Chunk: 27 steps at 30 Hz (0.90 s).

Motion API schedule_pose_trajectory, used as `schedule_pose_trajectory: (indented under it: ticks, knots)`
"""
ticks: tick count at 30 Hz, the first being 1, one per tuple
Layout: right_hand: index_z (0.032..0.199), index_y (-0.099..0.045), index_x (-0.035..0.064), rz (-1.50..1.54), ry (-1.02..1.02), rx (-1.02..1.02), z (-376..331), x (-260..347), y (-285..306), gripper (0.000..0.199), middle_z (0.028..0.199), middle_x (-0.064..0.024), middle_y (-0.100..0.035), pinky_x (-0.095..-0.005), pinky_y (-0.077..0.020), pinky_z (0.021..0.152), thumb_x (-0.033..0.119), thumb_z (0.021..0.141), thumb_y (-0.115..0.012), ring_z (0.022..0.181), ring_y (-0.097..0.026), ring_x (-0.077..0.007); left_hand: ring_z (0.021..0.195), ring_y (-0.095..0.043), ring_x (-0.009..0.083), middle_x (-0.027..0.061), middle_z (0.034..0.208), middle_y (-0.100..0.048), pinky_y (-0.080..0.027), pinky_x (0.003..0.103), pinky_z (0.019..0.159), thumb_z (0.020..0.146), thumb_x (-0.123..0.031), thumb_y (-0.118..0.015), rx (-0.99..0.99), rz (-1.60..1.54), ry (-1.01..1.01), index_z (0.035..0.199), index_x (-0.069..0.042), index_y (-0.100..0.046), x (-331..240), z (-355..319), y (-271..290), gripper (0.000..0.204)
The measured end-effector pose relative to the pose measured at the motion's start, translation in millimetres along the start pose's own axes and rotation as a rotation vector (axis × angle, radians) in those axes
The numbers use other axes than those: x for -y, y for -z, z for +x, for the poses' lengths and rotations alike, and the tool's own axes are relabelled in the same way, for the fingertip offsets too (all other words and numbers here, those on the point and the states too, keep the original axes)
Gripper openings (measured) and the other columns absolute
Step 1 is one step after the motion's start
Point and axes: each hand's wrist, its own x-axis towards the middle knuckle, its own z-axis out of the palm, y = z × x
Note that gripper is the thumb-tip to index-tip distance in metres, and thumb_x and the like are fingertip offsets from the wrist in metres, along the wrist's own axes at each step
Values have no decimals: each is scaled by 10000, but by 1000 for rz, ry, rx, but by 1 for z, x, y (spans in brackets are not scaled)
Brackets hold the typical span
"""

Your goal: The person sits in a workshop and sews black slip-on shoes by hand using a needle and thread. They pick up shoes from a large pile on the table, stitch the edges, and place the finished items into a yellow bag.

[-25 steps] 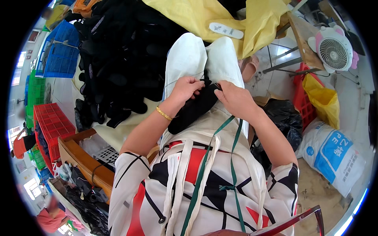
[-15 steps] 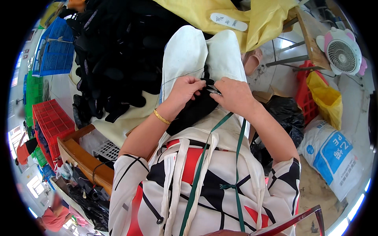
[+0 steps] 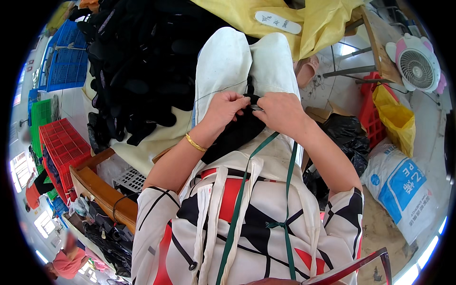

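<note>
A black fabric piece (image 3: pixel 240 135) lies across my lap, over the pale apron. My left hand (image 3: pixel 223 111) is closed, thumb and fingers pinching its upper edge. From my right hand (image 3: pixel 283 114), wrapped closed, juts the metal tip of small scissors (image 3: pixel 257 108); the blades touch or nearly touch the fabric beside my left fingertips. Most of the scissors is hidden in the palm. A thin dark thread (image 3: pixel 221 90) runs leftward from the work over my white-covered left leg. Green cord (image 3: pixel 290 173) hangs down my front toward my right hand.
A large heap of black, shoe-like pieces (image 3: pixel 142 61) lies ahead on the left. A white insole (image 3: pixel 278 22) rests on yellow sheeting (image 3: pixel 327 19). Crates (image 3: pixel 64 147) stand left, beside a wooden drawer (image 3: pixel 114 199). Right are a fan (image 3: pixel 413 66), black bags (image 3: pixel 349 137) and a white sack (image 3: pixel 399 190).
My right hand has shifted slightly toward the left one, and less of the scissor blades shows. My left hand keeps its pinch on the black fabric.
</note>
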Motion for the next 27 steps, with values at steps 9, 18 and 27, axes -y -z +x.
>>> schedule_pose_trajectory:
  ticks: [9,18,27]
  knots:
    - [871,-724,54,-26,-30,41,0,3,3,251,837,-133,-699,-425,-553,696,301,874,-685,823,-701,-321,647,-560,53,-3,774,-660,-410,194,517,899,-185,-710,13,-15,-3,896,-33,-716,2,1,1,153]
    - [885,-732,56,-24,-20,51,2,3,2,241,836,-130,-703,-423,-555,697,289,884,-672,820,-703,-317,644,-559,53,-4,770,-661,-409,192,522,900,-185,-711,5,-9,4,895,-30,-717,0,-1,0,155]
    - [845,-700,53,23,-14,10,-1,0,-9,241,858,-129,-695,-434,-542,703,289,881,-669,841,-686,-333,643,-558,60,-5,776,-660,-416,194,531,899,-199,-711,25,-7,4,904,-30,-716,0,-1,-2,169]
